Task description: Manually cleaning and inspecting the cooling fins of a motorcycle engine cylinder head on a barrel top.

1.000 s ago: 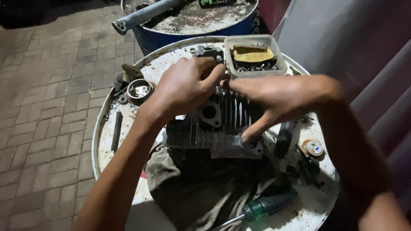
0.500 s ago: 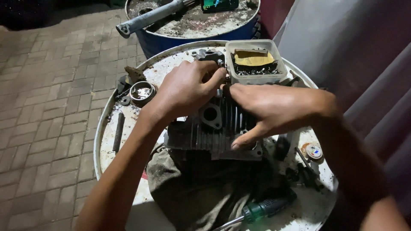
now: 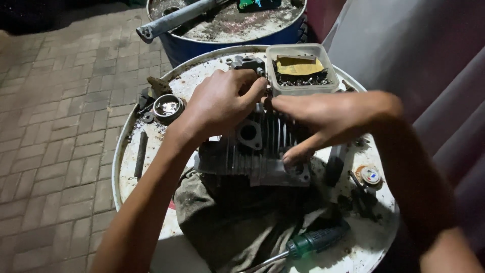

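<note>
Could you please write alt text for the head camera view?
Both hands, left hand and right hand, rest on a finned engine cylinder on a white drum top, above a rag and green-handled screwdriver.

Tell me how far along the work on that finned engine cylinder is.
Looks done: the finned cylinder is off its engine, lying on a rag on the drum top. In hand: left hand and right hand both grip its upper end. Left: the screwdriver lies untouched; what the fingers are working on is hidden.
</note>
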